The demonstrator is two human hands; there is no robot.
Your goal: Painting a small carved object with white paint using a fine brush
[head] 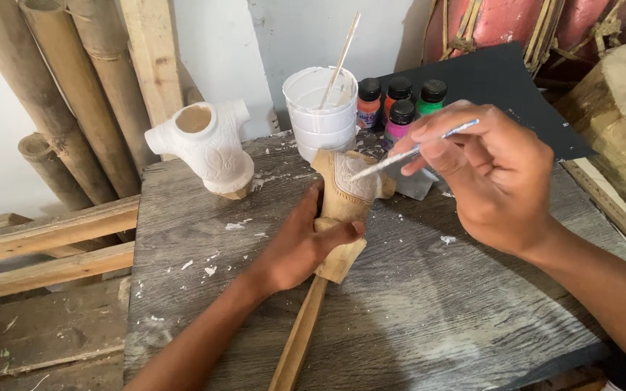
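— What is each hand doing at the grey wooden desk [414, 318]?

— The left hand [300, 242] has its fingers closed around a carved wooden figure [343, 206] standing on a stick at the desk's middle. The right hand [490, 174] pinches a thin paintbrush [414, 151], tip on the figure's white chest.

— And behind?

— A white-painted figure [208, 148], a stack of white cups [320, 108] and small paint bottles [400, 101].

So the work surface is a grey weathered wooden tabletop [414, 304], flecked with white paint chips. Sitting on it: a white-painted carved wooden torso [208, 148], a stack of white plastic cups [320, 108], four small paint bottles [400, 105], and a black sheet [501, 94].
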